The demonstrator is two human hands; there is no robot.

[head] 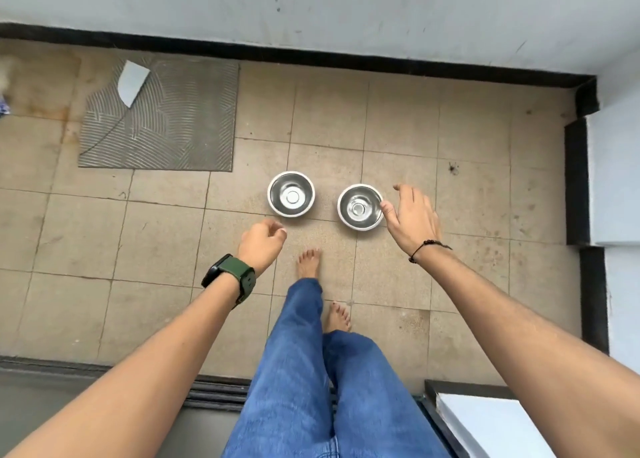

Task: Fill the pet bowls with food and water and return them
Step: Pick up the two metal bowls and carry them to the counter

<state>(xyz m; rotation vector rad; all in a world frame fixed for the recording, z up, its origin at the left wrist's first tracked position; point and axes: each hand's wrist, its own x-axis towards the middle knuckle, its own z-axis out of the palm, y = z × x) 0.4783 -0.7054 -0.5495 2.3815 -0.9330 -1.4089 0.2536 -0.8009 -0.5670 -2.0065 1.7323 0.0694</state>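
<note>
Two empty steel pet bowls stand side by side on the tiled floor: the left bowl (291,194) and the right bowl (360,207). My left hand (261,244), with a green-strapped watch on its wrist, hangs with fingers loosely curled, just short of the left bowl and holding nothing. My right hand (412,215) is spread open beside the right bowl, its thumb close to the bowl's right rim; I cannot tell whether it touches. Both bowls look dry and bare inside.
A grey patterned mat (180,121) with a pale shard (132,83) on it lies at the back left. A black skirting (311,54) runs along the wall. My bare feet (308,260) stand right before the bowls. A door track (214,393) and a white ledge (485,423) lie behind.
</note>
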